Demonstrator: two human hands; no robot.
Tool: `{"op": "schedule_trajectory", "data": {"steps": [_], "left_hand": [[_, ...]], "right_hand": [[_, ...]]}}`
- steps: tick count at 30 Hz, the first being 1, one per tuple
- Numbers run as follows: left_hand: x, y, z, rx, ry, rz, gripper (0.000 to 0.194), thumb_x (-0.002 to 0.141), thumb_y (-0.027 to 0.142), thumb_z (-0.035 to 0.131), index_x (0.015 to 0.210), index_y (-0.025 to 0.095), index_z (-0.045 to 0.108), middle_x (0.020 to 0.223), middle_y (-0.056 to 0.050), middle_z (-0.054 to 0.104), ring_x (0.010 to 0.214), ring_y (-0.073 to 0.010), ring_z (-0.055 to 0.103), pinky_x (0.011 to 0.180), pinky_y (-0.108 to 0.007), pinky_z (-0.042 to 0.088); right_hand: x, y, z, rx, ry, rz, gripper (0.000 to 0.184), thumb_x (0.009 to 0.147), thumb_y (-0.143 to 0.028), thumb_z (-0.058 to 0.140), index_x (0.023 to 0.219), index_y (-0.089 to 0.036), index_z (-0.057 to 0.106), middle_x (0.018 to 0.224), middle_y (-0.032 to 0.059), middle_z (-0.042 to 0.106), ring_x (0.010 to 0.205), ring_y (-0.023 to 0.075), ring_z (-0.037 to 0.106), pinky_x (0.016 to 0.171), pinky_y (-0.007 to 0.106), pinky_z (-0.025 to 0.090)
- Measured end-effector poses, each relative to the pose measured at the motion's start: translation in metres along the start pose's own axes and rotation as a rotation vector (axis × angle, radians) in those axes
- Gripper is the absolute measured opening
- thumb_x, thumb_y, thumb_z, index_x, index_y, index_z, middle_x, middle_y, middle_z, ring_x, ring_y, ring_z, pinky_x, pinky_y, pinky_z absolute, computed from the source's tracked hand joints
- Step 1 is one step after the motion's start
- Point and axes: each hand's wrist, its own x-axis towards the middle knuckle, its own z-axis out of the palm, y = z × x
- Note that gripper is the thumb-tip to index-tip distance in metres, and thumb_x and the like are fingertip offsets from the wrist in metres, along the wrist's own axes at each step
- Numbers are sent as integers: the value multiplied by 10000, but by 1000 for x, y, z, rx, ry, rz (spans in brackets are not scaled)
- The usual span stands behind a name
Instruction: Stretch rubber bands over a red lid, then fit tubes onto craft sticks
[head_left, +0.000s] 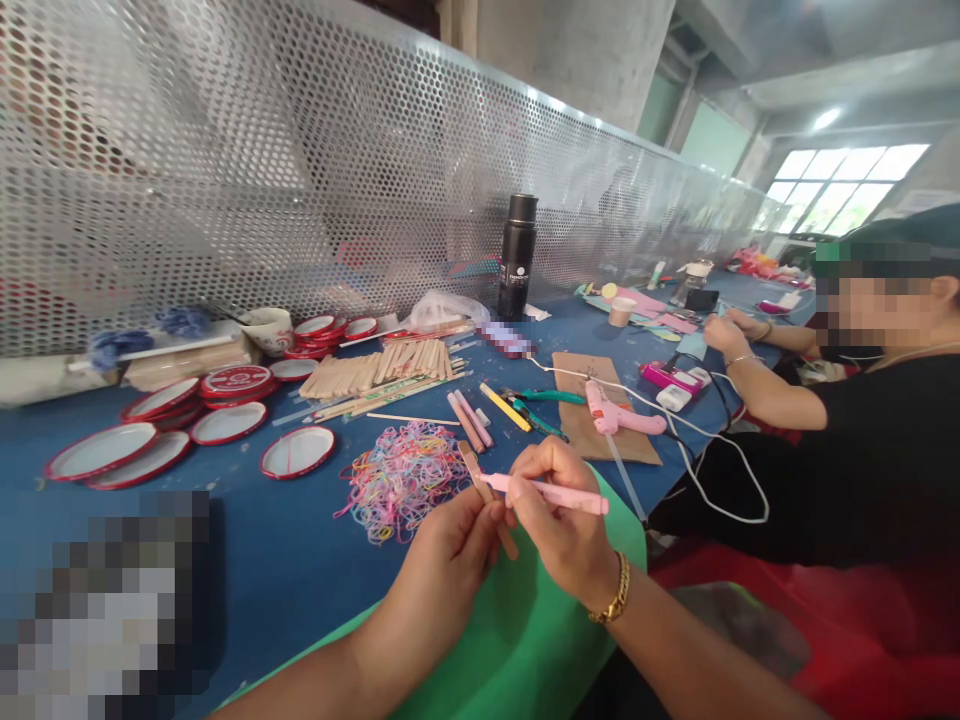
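My left hand [469, 535] pinches a flat wooden craft stick [471, 463], which slants up and away from me. Between the fingers of my right hand [559, 520] is a pink marker [574, 497], its tip touching or very close to the upper part of the stick. Just left of the stick lies a heap of colourful rubber bands [409, 475]. Beyond my hands two capped markers [469, 420] lie side by side, with a yellow marker [506, 408] near them. Green sheet material [577, 610] spreads beneath both hands.
A pink glue gun [619, 412] rests on brown cardboard [577, 375], its white cord looping right. Pliers [551, 395] lie nearby. Loose wooden sticks [382, 368], red-rimmed lids [298, 453] and a black bottle [519, 260] stand along the perforated metal screen [375, 170]. A co-worker [885, 400] sits at right.
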Motion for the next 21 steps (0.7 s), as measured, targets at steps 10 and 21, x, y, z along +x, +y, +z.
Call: {"op": "schedule_trajectory", "data": {"steps": [10, 21], "left_hand": [[2, 5, 2, -44, 27, -11, 529, 874, 712, 552, 708, 211, 533, 579, 69, 391, 516, -110, 295, 473, -237, 236], [1, 1, 0, 0, 26, -11, 489, 912, 666, 523, 731, 211, 535, 591, 63, 415, 511, -113, 313, 474, -240, 244]], "right_hand": [[1, 2, 0, -3, 36, 36, 173, 911, -212, 574, 742, -218, 536, 683, -13, 583, 636, 152, 581, 621, 295, 479], [2, 0, 0, -15, 35, 36, 175, 915, -223, 577, 745, -223, 534, 683, -15, 580, 635, 152, 581, 629, 301, 479]]}}
